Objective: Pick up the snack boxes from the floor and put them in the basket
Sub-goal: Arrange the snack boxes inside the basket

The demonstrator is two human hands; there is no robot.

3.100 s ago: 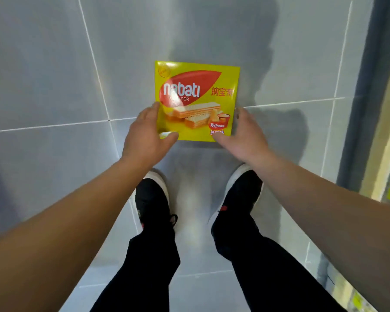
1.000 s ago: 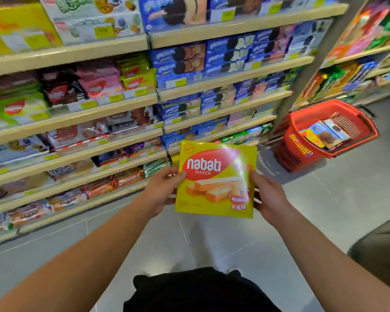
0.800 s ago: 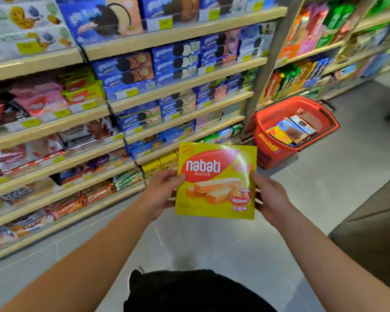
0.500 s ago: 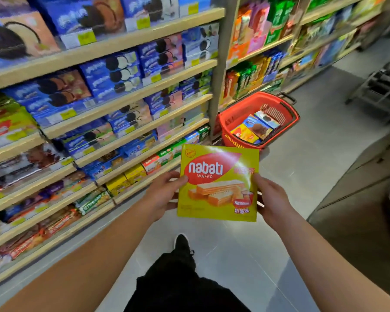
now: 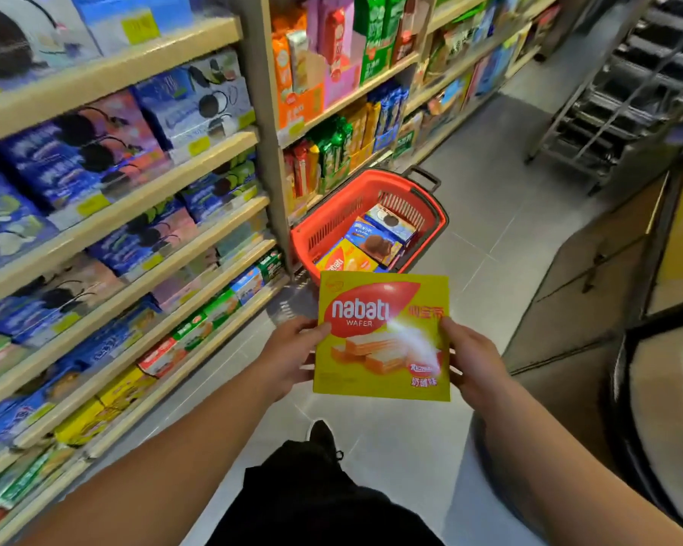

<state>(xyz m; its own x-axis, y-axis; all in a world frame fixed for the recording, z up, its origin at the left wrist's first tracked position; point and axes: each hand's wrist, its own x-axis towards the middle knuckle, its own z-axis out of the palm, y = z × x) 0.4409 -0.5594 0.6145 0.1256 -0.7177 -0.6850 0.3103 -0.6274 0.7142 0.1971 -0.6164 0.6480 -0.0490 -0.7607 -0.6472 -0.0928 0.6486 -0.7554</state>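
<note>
Item: yellow wafer box [image 5: 383, 340], centre frame, face up. Your left hand [image 5: 288, 358] and right hand [image 5: 474, 364] grip its side edges, fingers curled underneath. Destination: red basket [image 5: 436, 214], directly above the box in frame, on the floor beside the shelf [image 5: 166, 214]; neither hand sits nearer.

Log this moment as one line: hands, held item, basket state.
left hand grips yellow wafer box | right hand grips it too | red basket ahead on floor, holds boxes | box not yet in
</note>
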